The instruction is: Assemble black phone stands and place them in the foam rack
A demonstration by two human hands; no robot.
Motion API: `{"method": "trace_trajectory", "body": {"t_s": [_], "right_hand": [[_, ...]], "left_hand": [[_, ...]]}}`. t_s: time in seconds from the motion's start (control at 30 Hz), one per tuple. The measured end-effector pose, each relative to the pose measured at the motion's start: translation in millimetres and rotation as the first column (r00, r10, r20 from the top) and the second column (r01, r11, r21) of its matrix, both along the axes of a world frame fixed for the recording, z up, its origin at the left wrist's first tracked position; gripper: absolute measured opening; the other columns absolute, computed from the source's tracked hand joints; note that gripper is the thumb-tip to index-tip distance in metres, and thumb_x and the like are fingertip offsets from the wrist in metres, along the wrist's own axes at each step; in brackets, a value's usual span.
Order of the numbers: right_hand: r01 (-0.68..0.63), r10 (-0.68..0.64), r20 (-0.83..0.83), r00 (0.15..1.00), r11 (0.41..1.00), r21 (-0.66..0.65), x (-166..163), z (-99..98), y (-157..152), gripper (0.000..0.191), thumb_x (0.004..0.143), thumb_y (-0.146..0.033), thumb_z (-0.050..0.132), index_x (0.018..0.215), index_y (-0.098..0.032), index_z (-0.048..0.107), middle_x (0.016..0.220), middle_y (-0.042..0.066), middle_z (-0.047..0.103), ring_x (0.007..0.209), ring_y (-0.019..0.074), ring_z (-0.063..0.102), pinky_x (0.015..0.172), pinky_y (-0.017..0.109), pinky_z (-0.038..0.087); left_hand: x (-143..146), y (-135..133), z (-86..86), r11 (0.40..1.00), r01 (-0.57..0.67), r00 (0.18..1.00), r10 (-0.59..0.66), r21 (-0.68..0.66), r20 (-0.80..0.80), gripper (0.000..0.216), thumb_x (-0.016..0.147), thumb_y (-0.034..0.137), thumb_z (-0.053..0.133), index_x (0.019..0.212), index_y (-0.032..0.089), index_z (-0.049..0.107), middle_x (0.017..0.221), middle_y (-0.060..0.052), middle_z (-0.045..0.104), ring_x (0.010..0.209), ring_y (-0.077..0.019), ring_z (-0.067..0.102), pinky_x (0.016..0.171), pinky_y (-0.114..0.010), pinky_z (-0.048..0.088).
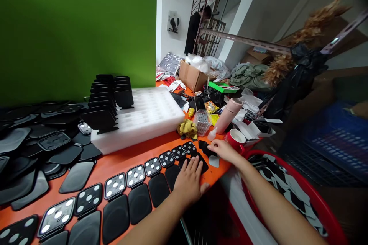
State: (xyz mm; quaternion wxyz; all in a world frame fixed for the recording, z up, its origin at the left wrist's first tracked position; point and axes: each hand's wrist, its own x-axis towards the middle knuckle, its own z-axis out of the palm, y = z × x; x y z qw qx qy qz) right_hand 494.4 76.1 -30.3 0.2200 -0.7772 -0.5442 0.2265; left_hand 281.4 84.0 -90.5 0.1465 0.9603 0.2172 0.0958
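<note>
My left hand [189,180] lies flat with its fingers apart over the near end of a row of black hinged square cases. Under and beside its fingertips is a black square lid [203,164]. My right hand [222,150] has its fingers pinched together at the edge of some small black pieces [204,147]; what sits between its fingertips is hidden. A pale grey flat piece [214,161] lies just below that hand. Along the row, opened cases such as this one [135,176] show round white dots, and their plain black lids [139,203] lie toward me.
A white foam block [140,138] holds upright black plates [123,95]; loose black plates [60,153] pile at left. Near my right hand stand a red mug [235,139], a pink flask [228,116] and a yellow cloth [187,128]. A red tub [330,214] holds scraps. A person [195,30] stands far back.
</note>
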Motion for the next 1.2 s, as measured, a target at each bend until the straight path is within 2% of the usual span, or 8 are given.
{"method": "trace_trajectory", "body": {"t_s": [0.1, 0.23, 0.43, 0.73, 0.93, 1.2], "right_hand": [[-0.031, 0.038, -0.166, 0.985, 0.999, 0.045, -23, -10.6, 20, 0.03, 0.075, -0.044, 0.05, 0.065, -0.016, 0.054, 0.061, -0.001, 0.054, 0.057, 0.0121, 0.047, 0.054, 0.023, 0.034], [0.001, 0.027, -0.329, 0.944, 0.996, 0.086, -43, -31.8, 44, 0.035, 0.074, -0.049, 0.048, 0.067, -0.015, 0.053, 0.06, -0.001, 0.053, 0.057, 0.0114, 0.046, 0.056, 0.023, 0.037], [0.065, -0.031, -0.4, 0.916, 0.995, 0.071, -46, -51.0, 50, 0.036, 0.071, -0.049, 0.052, 0.062, -0.014, 0.053, 0.056, -0.001, 0.052, 0.054, 0.0117, 0.044, 0.053, 0.024, 0.036], [0.093, -0.066, -0.335, 0.94, 0.993, 0.066, -44, -57.4, 52, 0.035, 0.073, -0.049, 0.048, 0.067, -0.015, 0.054, 0.059, -0.001, 0.052, 0.055, 0.0125, 0.046, 0.055, 0.024, 0.037], [0.06, -0.054, -0.173, 0.984, 0.998, 0.035, -42, -56.3, 57, 0.032, 0.073, -0.044, 0.049, 0.058, -0.016, 0.05, 0.053, -0.003, 0.048, 0.052, 0.0113, 0.043, 0.051, 0.022, 0.033], [-0.007, 0.008, 0.024, 1.0, 0.999, -0.032, -43, -44.7, 60, 0.026, 0.075, -0.039, 0.05, 0.062, -0.016, 0.053, 0.061, -0.001, 0.056, 0.058, 0.0128, 0.05, 0.055, 0.022, 0.034]], "left_hand": [[0, -1, 0.5, 1.0, -0.005, 1.0, 0.005, 0.007, -0.006, 0.068, 0.085, 0.055, 0.024, 0.138, 0.013, 0.022, 0.145, -0.011, 0.016, 0.133, -0.0258, 0.011, 0.106, -0.047, 0.009], [0, -1, 1.2, 1.0, -0.011, 1.0, 0.011, 0.01, -0.018, 0.073, 0.082, 0.061, 0.024, 0.138, 0.014, 0.023, 0.145, -0.011, 0.016, 0.133, -0.0262, 0.011, 0.106, -0.046, 0.01], [-2, 0, 6.4, 1.0, -0.015, 1.0, 0.014, -0.01, -0.025, 0.074, 0.081, 0.063, 0.022, 0.137, 0.014, 0.026, 0.145, -0.009, 0.02, 0.133, -0.0248, 0.012, 0.107, -0.043, 0.011], [-3, 1, 11.0, 0.999, -0.011, 1.0, 0.01, -0.034, -0.012, 0.068, 0.084, 0.057, 0.023, 0.136, 0.013, 0.027, 0.144, -0.01, 0.02, 0.132, -0.0251, 0.015, 0.106, -0.044, 0.01], [-2, 1, 8.9, 0.999, -0.016, 1.0, 0.016, -0.039, 0.005, 0.067, 0.084, 0.054, 0.024, 0.136, 0.013, 0.027, 0.144, -0.011, 0.021, 0.132, -0.0247, 0.015, 0.107, -0.043, 0.01], [-3, 0, 9.4, 0.999, -0.019, 1.0, 0.02, -0.044, 0.004, 0.067, 0.084, 0.055, 0.023, 0.136, 0.012, 0.028, 0.144, -0.011, 0.021, 0.132, -0.0251, 0.015, 0.106, -0.043, 0.01]]}}
